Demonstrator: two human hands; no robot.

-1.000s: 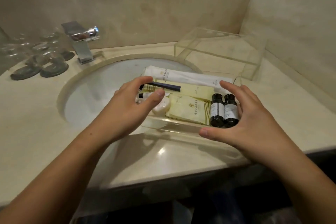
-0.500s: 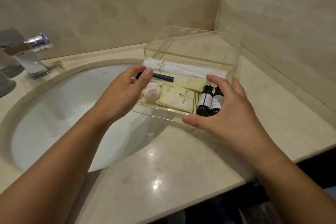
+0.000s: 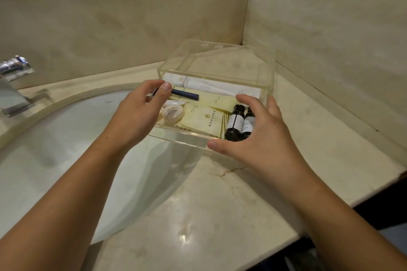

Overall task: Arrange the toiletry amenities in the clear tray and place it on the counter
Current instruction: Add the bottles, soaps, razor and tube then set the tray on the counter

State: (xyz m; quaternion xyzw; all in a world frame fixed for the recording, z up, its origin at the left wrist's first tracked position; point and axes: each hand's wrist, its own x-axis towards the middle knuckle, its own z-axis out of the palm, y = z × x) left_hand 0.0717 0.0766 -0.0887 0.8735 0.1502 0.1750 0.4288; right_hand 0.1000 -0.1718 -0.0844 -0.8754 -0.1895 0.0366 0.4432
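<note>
Two hands (image 3: 141, 114) (image 3: 257, 136) grip clear tray (image 3: 180, 138) | marble counter (image 3: 220, 215) | sink (image 3: 66, 160)

faucet (image 3: 13, 86) cut off at left edge, packet (image 3: 203, 120) print too small to read

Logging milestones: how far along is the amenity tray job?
Done: bottles, sachets and soap lie in the clear tray. In hand: left hand and right hand grip its ends, partly over the sink. Left: setting it on the counter.
</note>
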